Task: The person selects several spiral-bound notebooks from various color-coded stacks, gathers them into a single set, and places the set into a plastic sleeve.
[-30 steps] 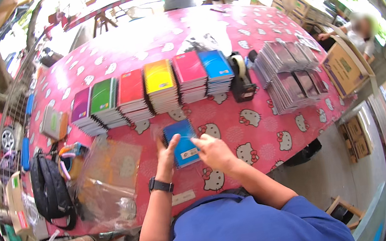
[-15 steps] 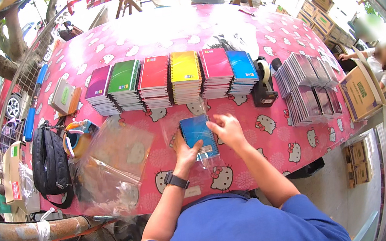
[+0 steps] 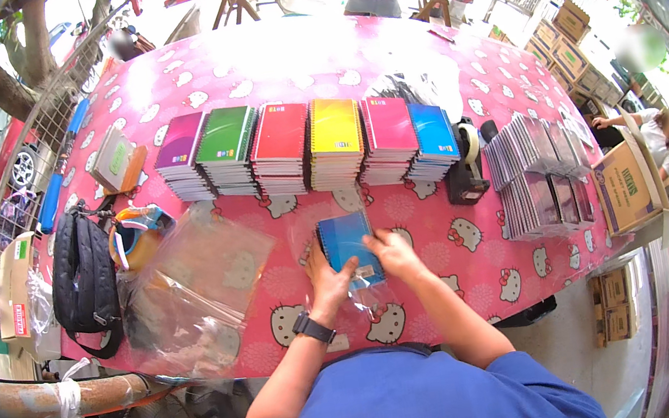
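Note:
A blue spiral notebook (image 3: 345, 236) lies close in front of me, with clear plastic film (image 3: 301, 232) around it. My left hand (image 3: 329, 282) grips its lower left side, thumb on the cover. At the notebook's right edge, my right hand (image 3: 393, 254) has its fingers drawn together; what is pinched there, notebook edge or film, is hard to make out. Behind it stand stacks of spiral notebooks: purple (image 3: 180, 141), green (image 3: 225, 134), red (image 3: 279, 131), yellow (image 3: 333, 126), pink (image 3: 388, 124) and blue (image 3: 432, 128).
Clear plastic bags (image 3: 218, 260) lie to the left, beside a black bag (image 3: 83, 274). To the right are a tape dispenser (image 3: 464, 178) and stacks of wrapped notebooks (image 3: 534, 198). A cardboard box (image 3: 626, 181) stands at the table's right edge, near another person (image 3: 662, 133).
My right hand has come down from above the notebook's upper right corner to its right edge. The left hand keeps its hold. The whole view has shifted slightly.

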Motion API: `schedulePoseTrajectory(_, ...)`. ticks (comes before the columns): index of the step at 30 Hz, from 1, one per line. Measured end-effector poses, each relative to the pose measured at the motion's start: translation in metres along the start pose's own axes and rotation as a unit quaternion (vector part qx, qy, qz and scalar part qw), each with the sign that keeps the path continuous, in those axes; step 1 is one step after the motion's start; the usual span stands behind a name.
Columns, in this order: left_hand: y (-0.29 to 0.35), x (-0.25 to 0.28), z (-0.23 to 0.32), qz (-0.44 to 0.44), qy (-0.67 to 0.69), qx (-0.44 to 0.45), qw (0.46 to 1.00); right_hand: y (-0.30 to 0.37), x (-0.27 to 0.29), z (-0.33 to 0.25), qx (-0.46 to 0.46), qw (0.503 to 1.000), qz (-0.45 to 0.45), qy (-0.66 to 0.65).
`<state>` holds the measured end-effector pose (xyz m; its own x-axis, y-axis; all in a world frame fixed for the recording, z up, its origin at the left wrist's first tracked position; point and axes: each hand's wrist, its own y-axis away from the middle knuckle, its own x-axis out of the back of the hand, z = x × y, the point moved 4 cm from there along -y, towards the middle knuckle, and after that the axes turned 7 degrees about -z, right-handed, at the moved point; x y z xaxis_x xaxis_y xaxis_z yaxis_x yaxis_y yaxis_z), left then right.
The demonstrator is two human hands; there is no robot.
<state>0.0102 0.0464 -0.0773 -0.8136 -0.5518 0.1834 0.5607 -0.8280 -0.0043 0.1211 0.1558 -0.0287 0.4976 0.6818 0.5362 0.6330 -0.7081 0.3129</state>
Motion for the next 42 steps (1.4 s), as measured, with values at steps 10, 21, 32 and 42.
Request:
schedulePoseTrajectory(10, 0.008, 0.013, 0.004, 0.005, 0.177, 0.052, 0.983, 0.016, -0.01, -0.011, 0.142, 0.979, -0.062, -0.13)
schedulePoseTrajectory(21, 0.009, 0.005, 0.004, 0.077, 0.0, 0.002, 0.997, 0.031, -0.03, -0.024, 0.215, 0.861, 0.068, 0.455)
schedulePoseTrajectory(32, 0.022, 0.093, 0.022, 0.182, -0.191, -0.024, 0.964, 0.029, -0.035, -0.024, 0.227, 0.871, 0.047, 0.433)
schedulePoseTrajectory(42, 0.043, 0.045, 0.086, -0.017, -0.125, -0.073, 0.989, 0.007, -0.008, -0.052, 0.303, 0.939, 0.02, 0.16)
